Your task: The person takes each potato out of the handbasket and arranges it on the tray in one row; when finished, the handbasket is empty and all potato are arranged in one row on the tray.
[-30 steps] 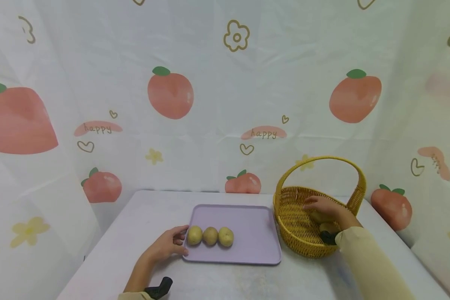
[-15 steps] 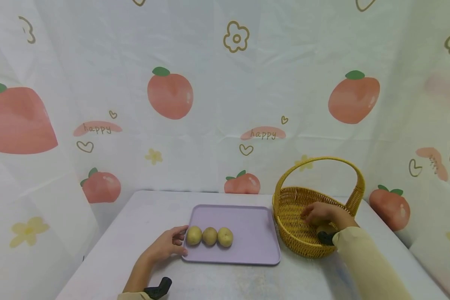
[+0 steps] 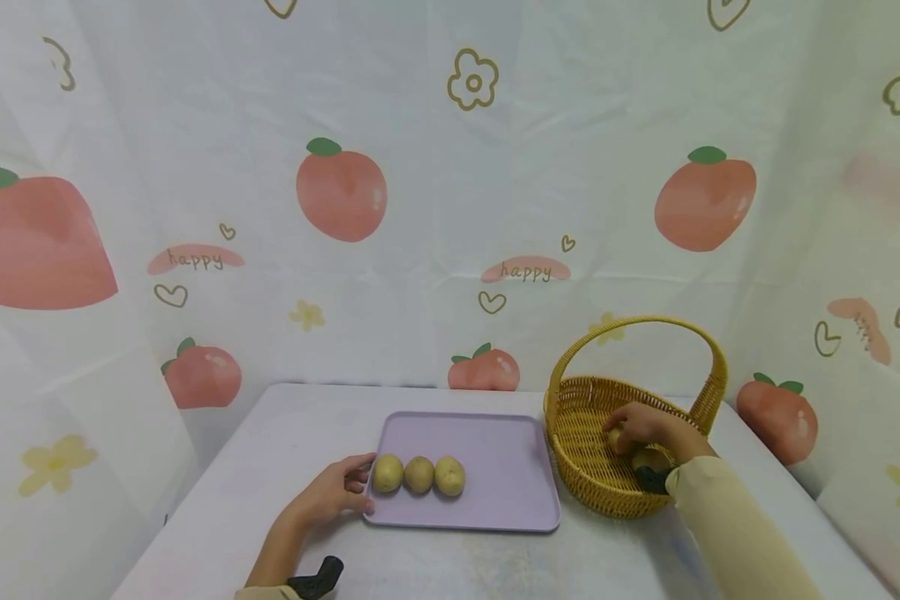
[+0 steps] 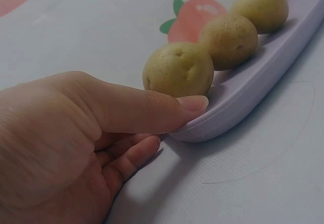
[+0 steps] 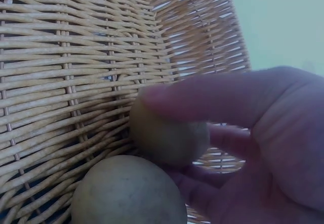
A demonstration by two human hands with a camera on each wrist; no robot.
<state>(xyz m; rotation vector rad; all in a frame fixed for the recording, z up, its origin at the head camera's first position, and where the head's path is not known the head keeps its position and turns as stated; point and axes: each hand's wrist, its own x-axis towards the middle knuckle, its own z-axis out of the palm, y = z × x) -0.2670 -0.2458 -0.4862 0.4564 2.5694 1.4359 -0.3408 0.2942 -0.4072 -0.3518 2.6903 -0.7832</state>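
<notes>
Inside the wicker basket (image 3: 607,502) at the right, my right hand (image 3: 645,423) grips a potato (image 5: 169,138) between thumb and fingers. Another potato (image 5: 129,193) lies beside it on the basket floor, partly behind my wrist in the head view. My left hand (image 3: 328,493) holds the left edge of the lilac tray (image 3: 502,471), thumb on the rim and the other fingers at its outer side. Three potatoes stand in a row on the tray: the left potato (image 4: 179,70) nearest my thumb, the middle potato (image 4: 229,41), and the right potato (image 4: 260,9).
The basket's tall arched handle (image 3: 648,320) rises over my right hand. Tray and basket stand side by side on a white-covered table (image 3: 435,558). A fruit-printed cloth (image 3: 420,208) hangs behind and at both sides.
My right hand has lowered onto a potato in the basket and closed its fingers round it. My left hand, the tray and its potatoes have stayed in place.
</notes>
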